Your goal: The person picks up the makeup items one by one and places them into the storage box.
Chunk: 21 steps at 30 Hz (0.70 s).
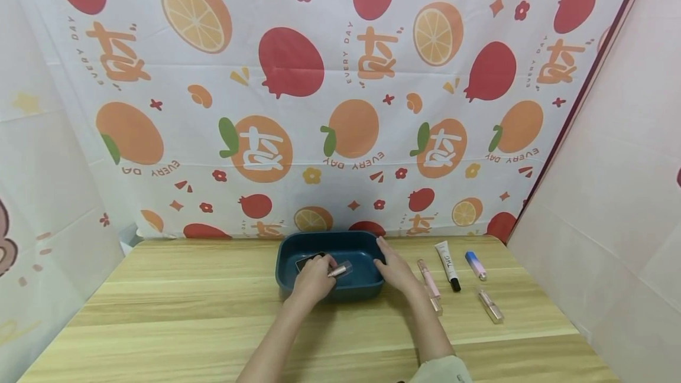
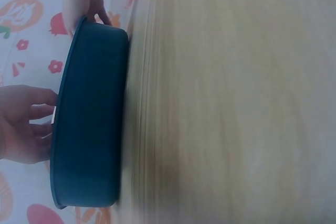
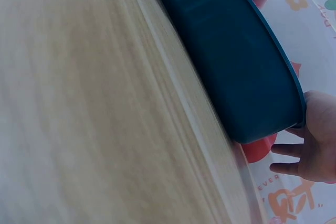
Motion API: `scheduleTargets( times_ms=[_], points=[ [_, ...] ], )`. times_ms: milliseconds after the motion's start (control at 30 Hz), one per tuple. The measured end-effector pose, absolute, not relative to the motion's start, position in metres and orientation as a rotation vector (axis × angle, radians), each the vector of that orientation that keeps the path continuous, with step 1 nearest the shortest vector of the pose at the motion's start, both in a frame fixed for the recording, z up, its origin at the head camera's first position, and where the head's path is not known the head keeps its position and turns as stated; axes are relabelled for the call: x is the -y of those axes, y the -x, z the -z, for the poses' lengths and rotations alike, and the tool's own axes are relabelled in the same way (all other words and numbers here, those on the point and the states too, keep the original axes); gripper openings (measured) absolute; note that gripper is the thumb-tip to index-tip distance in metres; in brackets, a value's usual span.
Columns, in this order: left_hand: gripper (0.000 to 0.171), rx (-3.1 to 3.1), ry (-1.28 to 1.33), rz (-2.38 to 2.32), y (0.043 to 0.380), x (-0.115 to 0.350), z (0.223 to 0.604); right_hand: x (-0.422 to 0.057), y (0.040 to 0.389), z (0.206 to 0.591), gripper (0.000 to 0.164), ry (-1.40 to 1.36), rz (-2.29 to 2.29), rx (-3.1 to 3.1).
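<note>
A dark blue rectangular bin [image 1: 329,295] stands on the wooden table near the patterned backdrop. My left hand [image 1: 313,281] reaches into it, fingers curled, and pinches a slim lip gloss tube [image 1: 340,269] with a clear end. Beside those fingers, inside the bin, lies a flat black item [image 1: 308,260], partly hidden by the hand. At the bin's right end, my right hand [image 1: 398,273] touches the rim with fairly straight fingers. In the right wrist view, spread fingers of the right hand [image 3: 317,140] extend past the bin's outer wall [image 3: 236,56].
Right of the bin lie a pink lip gloss tube [image 1: 428,279], a clear tube [image 1: 436,305] partly behind the right forearm, a white squeeze tube [image 1: 448,265] with a black cap, a blue-and-pink tube [image 1: 476,265] and another clear-capped tube [image 1: 490,306]. The fruit-print backdrop [image 1: 330,205] rises behind.
</note>
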<state>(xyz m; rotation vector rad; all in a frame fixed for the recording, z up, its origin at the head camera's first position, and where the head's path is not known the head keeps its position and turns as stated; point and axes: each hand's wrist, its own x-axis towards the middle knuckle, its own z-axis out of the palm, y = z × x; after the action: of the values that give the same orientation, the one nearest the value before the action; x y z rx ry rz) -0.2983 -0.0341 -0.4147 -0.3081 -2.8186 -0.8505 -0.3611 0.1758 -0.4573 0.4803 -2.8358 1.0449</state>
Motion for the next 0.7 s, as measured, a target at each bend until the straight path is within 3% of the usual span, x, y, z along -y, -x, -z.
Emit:
scheduleTargets(
  times_ms=[700],
  points=[
    [0.015, 2.828, 0.334, 0.875, 0.3036, 0.0253, 0.4158, -0.1747, 0.3607, 0.4564, 0.054, -0.507, -1.049, 2.817]
  ],
)
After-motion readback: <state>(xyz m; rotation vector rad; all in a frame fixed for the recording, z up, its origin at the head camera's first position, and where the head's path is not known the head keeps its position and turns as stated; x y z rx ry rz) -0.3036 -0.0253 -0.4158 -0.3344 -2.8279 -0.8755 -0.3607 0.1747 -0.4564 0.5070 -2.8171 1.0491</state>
